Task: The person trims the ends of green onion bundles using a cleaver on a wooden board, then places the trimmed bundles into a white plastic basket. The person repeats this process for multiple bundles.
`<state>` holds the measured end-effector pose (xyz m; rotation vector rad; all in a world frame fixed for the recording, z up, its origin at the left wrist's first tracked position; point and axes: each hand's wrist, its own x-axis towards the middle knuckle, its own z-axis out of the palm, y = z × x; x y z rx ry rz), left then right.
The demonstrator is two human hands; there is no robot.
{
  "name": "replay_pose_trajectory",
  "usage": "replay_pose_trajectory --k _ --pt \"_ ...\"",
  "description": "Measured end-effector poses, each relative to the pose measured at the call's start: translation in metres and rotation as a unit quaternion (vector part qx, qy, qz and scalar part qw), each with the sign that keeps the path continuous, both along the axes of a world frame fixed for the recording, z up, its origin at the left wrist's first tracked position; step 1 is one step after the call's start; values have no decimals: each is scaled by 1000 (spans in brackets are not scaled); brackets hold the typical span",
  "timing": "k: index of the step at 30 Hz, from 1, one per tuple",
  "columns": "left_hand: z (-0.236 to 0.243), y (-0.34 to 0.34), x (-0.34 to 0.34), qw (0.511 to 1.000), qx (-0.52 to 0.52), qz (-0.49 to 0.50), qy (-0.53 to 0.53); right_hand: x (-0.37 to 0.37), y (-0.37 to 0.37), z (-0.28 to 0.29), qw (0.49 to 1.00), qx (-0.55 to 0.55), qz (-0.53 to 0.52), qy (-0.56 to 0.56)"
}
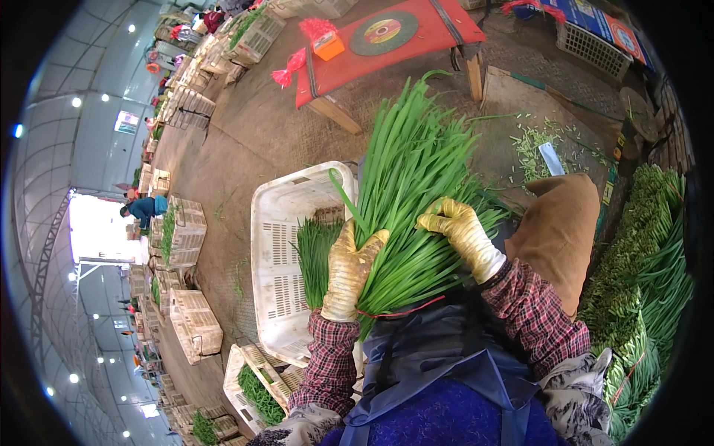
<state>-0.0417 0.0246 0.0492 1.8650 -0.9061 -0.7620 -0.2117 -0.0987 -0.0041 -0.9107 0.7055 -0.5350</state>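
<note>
A large bunch of green chives point(416, 167) lies across my lap, leaf tips pointing away from me. My left hand point(351, 271), in a stained yellowish glove, is closed round the left side of the bunch, thumb on top. On the right side, my gloved right hand point(462, 232) pinches some of the leaves between its fingertips. A thin red tie point(405, 308) shows at the near end of the bunch, over my dark apron. Just left of my left hand stands a white plastic crate point(274, 301) with more chives point(312, 256) inside.
A low red table point(335, 80) ahead bears an orange box point(328, 47) and a round disc point(384, 33). Right of my knee, a pale flat blade point(551, 159) lies among cut stem pieces point(529, 149). Chives are heaped point(617, 275) far right. Crates point(195, 323) line the left.
</note>
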Motion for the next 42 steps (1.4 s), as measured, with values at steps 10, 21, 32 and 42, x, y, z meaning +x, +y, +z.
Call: replay_pose_trajectory --k 10,21,32,42 --pt "9 11 6 994 -2 -99 56 -101 -95 -52 833 209 -399 -322" --pt "7 14 6 994 20 -105 29 -20 5 72 992 -90 87 30" --pt "11 20 3 971 73 -192 -126 4 22 56 982 -67 111 135" --pt "8 31 17 990 5 -114 78 -46 -2 74 983 -112 -138 -36"
